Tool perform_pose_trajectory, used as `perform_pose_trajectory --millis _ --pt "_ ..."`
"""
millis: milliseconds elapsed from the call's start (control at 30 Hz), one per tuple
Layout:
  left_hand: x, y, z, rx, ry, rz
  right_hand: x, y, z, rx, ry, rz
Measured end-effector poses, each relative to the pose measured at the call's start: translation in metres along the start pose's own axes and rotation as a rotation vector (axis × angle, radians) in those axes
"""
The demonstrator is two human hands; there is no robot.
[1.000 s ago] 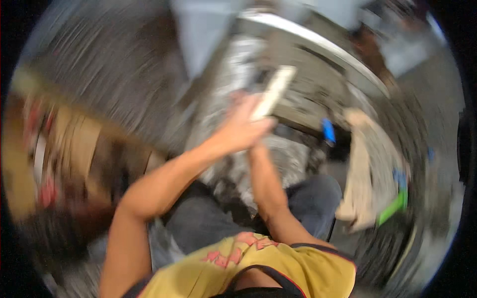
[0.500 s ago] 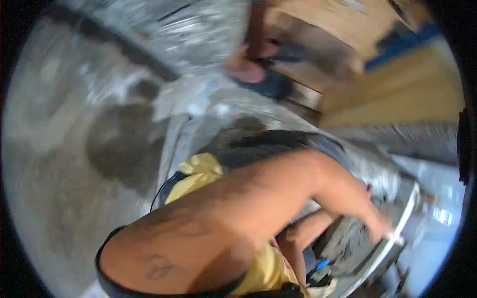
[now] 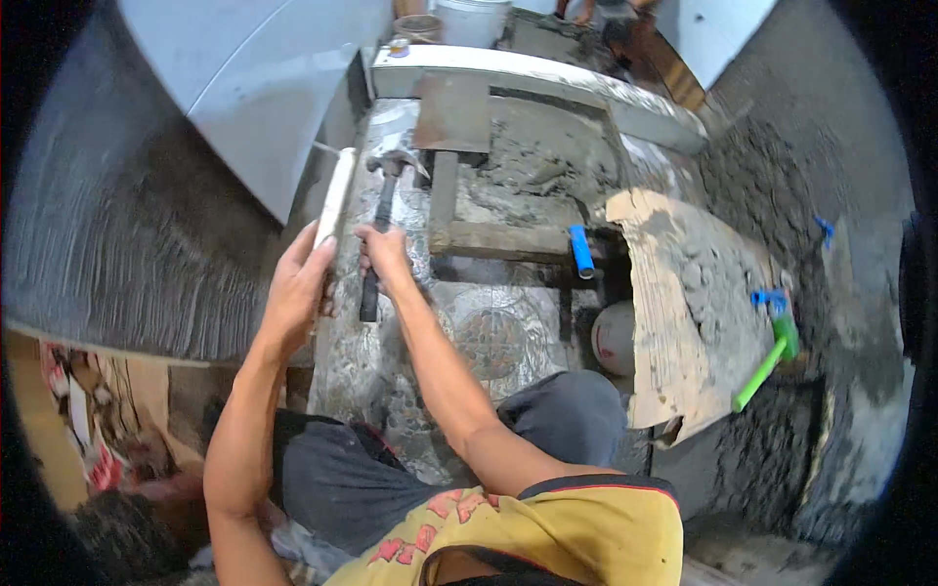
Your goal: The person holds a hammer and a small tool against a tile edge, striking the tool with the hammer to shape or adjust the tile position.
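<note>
My left hand (image 3: 301,283) is closed around the lower part of a slim white pipe or bar (image 3: 337,195), which tilts upward beside the grey wall panel. A thin rod sticks out near its top end. Just to the right, my right hand (image 3: 384,256) grips a claw hammer (image 3: 386,200) by its black handle, head pointing away from me. The hammer head is over the wet, cement-smeared floor (image 3: 391,352) and apart from the white piece.
A wooden frame (image 3: 498,237) surrounds wet mortar, with a blue pipe piece (image 3: 581,252) on its edge. At right, a mortar-smeared board (image 3: 674,322) lies near a green pipe (image 3: 762,373) with a blue fitting. A white ledge (image 3: 537,73) and bucket (image 3: 471,21) stand behind; another person is lower left.
My view has swung round from a blurred scene. An arm reached toward a white strip at right; now both hands are in front, holding the white piece and the hammer.
</note>
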State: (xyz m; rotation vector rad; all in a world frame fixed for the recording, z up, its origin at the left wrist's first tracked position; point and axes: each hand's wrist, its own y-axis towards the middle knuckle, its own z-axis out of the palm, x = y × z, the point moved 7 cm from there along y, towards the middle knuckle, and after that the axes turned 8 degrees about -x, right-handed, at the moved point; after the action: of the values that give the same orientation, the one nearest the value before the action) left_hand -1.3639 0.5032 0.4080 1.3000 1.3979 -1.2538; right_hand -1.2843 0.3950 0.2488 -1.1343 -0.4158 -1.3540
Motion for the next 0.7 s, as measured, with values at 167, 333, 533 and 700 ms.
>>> perform_pose_trajectory --millis 167,333,533,700 --pt "0.035 0.019 0.001 0.005 -0.034 -0.064 0.063 -0.002 0.013 0.001 0.209 -0.181" --pt "0.048 0.028 -0.005 0.036 0.009 -0.064 -0.007 -0.012 -0.026 -0.052 0.351 0.084" --pt "0.005 0.0 0.019 0.092 -0.09 -0.114 -0.032 0.003 -0.046 -0.147 0.327 0.097" --pt "-0.017 0.003 0.027 0.075 -0.097 -0.111 -0.021 0.009 -0.036 -0.113 0.37 0.048"
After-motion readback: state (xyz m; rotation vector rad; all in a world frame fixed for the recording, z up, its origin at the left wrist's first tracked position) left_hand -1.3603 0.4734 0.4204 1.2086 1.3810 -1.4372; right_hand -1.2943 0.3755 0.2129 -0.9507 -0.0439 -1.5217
